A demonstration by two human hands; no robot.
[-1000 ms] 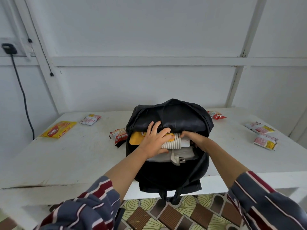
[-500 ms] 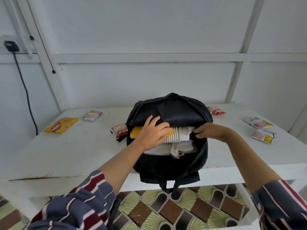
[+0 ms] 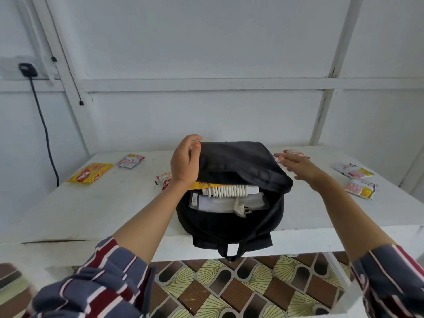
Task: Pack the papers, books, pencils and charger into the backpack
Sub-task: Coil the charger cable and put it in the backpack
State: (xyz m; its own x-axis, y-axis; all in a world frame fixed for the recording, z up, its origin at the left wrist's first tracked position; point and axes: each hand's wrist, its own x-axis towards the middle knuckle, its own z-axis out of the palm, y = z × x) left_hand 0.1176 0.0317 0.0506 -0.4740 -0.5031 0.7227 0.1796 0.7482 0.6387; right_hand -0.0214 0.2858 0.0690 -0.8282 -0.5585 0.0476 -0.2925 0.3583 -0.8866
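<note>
Black backpack (image 3: 238,166), white charger (image 3: 229,192), white table (image 3: 91,210), yellow packet (image 3: 90,173), sleeves (image 3: 103,283) striped navy, red, white.

Both bare forearms are lying outstretched ahead of the body. The left hand (image 3: 184,162) is standing edge-up, its thumb and curled fingers pinching the flap corner of the backpack (image 3: 238,166). Opposite it, the right hand (image 3: 296,165) is facing palm down, its straight fingers pointing toward the left hand
</note>
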